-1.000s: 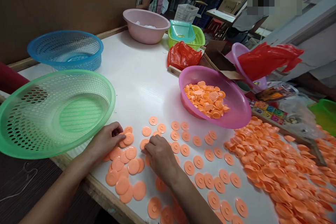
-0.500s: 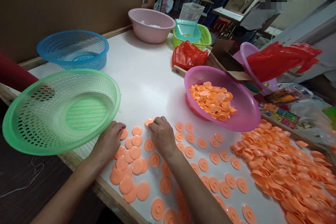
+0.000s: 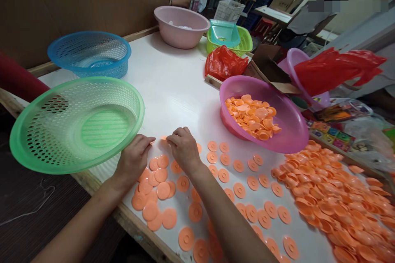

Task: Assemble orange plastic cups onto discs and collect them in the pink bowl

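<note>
My left hand [image 3: 133, 159] is closed in a pinch beside the green basket, with the thin edge of an orange plastic disc [image 3: 152, 142] at its fingertips; most of that disc is hidden. Another orange disc [image 3: 163, 137] is pinched between the thumb and fingers of my right hand [image 3: 184, 150], just above the white table. Several flat orange discs [image 3: 150, 211] lie overlapping by my left forearm, smooth side up. Around my right forearm, more discs [image 3: 240, 190] are spread out singly, showing a raised ring at the centre.
A green perforated basket [image 3: 27, 139] overhangs the table's left edge, before a blue basket [image 3: 89, 39]. To the right, a tilted pink basin [image 3: 293, 135] holds small orange cup-like parts, with a large heap [image 3: 336, 201] of similar parts alongside. A red bag [image 3: 225, 63] sits behind.
My left hand has lifted off the table, taking a disc from beside the overlapping group. My right hand has moved slightly left with its disc, and the hands are closer together.
</note>
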The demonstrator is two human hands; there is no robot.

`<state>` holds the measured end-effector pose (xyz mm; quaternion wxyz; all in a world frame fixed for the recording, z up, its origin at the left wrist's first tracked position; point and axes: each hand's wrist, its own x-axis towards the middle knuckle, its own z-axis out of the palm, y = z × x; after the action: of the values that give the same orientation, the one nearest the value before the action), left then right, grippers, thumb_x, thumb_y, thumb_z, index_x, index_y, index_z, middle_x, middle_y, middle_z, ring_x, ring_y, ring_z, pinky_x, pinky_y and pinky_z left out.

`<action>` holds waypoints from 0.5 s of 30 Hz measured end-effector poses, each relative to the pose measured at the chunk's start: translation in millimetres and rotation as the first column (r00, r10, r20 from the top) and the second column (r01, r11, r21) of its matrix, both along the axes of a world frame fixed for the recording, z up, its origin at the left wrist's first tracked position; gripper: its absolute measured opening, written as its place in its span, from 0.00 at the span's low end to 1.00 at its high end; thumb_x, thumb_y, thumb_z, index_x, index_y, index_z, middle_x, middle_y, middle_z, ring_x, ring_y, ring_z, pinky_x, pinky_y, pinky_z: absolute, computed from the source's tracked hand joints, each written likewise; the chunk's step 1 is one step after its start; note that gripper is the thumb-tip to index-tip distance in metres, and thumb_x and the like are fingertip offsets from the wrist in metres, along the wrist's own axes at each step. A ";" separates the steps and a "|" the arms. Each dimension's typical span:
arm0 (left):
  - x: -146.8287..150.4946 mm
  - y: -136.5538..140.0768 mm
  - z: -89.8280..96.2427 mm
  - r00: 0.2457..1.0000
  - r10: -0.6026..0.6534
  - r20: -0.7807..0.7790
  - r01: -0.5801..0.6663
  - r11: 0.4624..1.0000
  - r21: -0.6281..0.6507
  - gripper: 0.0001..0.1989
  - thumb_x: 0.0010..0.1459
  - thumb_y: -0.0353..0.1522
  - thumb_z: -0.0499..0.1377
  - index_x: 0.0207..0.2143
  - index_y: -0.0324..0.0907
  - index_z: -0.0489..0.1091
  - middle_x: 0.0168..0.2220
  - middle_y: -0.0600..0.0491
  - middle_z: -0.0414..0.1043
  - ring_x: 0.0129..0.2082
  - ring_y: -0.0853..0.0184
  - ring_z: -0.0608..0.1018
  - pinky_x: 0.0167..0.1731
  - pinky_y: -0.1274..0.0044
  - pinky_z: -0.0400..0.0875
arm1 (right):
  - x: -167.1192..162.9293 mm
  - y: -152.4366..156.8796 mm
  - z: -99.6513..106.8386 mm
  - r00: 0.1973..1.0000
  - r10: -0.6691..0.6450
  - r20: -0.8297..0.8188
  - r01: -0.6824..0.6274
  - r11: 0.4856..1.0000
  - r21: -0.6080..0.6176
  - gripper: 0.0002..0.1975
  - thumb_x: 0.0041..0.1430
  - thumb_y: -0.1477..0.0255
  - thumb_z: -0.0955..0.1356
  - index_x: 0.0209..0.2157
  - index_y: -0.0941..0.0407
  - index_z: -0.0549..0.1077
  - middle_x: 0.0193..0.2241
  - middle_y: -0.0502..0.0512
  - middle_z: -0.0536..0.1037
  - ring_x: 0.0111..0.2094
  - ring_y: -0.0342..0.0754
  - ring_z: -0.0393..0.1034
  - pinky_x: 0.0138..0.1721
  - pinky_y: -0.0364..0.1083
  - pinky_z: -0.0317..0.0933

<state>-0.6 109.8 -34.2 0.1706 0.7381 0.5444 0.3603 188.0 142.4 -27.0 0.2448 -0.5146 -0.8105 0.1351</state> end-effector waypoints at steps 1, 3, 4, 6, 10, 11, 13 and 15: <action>0.5 1.0 1.2 0.997 -0.047 -0.057 0.049 0.998 0.029 0.12 0.62 0.26 0.52 0.42 0.41 0.73 0.35 0.50 0.73 0.38 0.64 0.73 0.40 0.72 0.70 | 1.4 -1.5 -0.4 1.000 0.002 0.023 -0.003 1.000 0.016 0.14 0.59 0.86 0.64 0.31 0.55 0.77 0.31 0.55 0.71 0.36 0.49 0.59 0.33 0.46 0.58; -0.9 1.2 2.8 0.977 -0.133 -0.164 0.138 0.990 0.022 0.11 0.62 0.26 0.52 0.38 0.40 0.74 0.34 0.49 0.73 0.39 0.63 0.72 0.40 0.71 0.69 | 3.7 -8.5 0.8 0.999 0.019 0.041 -0.020 1.000 0.004 0.16 0.59 0.87 0.63 0.36 0.55 0.77 0.33 0.56 0.71 0.37 0.49 0.59 0.33 0.46 0.58; -2.5 -0.1 3.1 0.967 -0.160 -0.197 0.163 0.987 0.001 0.11 0.62 0.26 0.52 0.37 0.40 0.75 0.34 0.49 0.73 0.39 0.62 0.71 0.40 0.70 0.68 | 4.5 -13.7 2.1 0.999 0.036 0.032 -0.035 0.999 -0.022 0.15 0.59 0.86 0.64 0.38 0.55 0.77 0.34 0.56 0.71 0.37 0.49 0.60 0.33 0.46 0.59; -6.4 -5.4 3.2 0.957 -0.189 -0.220 0.181 0.982 -0.059 0.10 0.62 0.27 0.53 0.38 0.41 0.74 0.36 0.48 0.73 0.39 0.62 0.70 0.40 0.70 0.67 | 4.9 -25.0 4.8 0.996 0.092 0.014 -0.091 0.992 -0.092 0.11 0.58 0.82 0.68 0.38 0.54 0.77 0.34 0.55 0.71 0.38 0.49 0.61 0.33 0.46 0.59; -8.6 -18.9 3.0 0.958 -0.219 -0.184 0.172 0.954 -0.245 0.09 0.56 0.29 0.60 0.40 0.43 0.73 0.37 0.50 0.72 0.40 0.62 0.70 0.40 0.69 0.66 | 2.8 -38.3 5.2 0.990 0.129 -0.051 -0.137 0.965 -0.225 0.10 0.52 0.82 0.72 0.34 0.54 0.75 0.33 0.52 0.69 0.38 0.48 0.63 0.33 0.45 0.60; -7.5 -20.9 3.7 0.964 -0.210 -0.163 0.157 0.944 -0.290 0.09 0.54 0.29 0.60 0.39 0.43 0.73 0.37 0.51 0.71 0.39 0.62 0.70 0.39 0.70 0.66 | 2.6 -38.2 4.4 0.991 0.094 -0.097 -0.116 0.961 -0.253 0.10 0.51 0.82 0.72 0.34 0.55 0.75 0.34 0.52 0.70 0.38 0.48 0.63 0.33 0.45 0.60; -4.8 -22.0 5.9 0.983 -0.163 -0.087 0.120 0.920 -0.373 0.04 0.55 0.29 0.59 0.35 0.42 0.71 0.34 0.52 0.71 0.36 0.64 0.71 0.36 0.71 0.66 | 3.7 -35.1 2.9 0.980 0.009 -0.198 -0.068 0.954 -0.292 0.08 0.52 0.82 0.72 0.30 0.55 0.74 0.32 0.51 0.71 0.37 0.46 0.65 0.33 0.44 0.61; -3.1 -19.8 8.7 0.995 -0.100 0.010 0.096 0.911 -0.401 0.03 0.57 0.31 0.58 0.31 0.42 0.71 0.31 0.54 0.72 0.33 0.66 0.72 0.33 0.74 0.67 | 6.6 -31.2 2.1 0.965 -0.059 -0.256 -0.012 0.964 -0.267 0.08 0.54 0.82 0.71 0.27 0.55 0.73 0.30 0.50 0.71 0.35 0.45 0.65 0.33 0.44 0.61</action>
<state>-3.7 90.0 -25.6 0.3328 0.7159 0.5698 0.2281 194.6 111.2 -24.9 0.2800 -0.5303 -0.7392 0.3065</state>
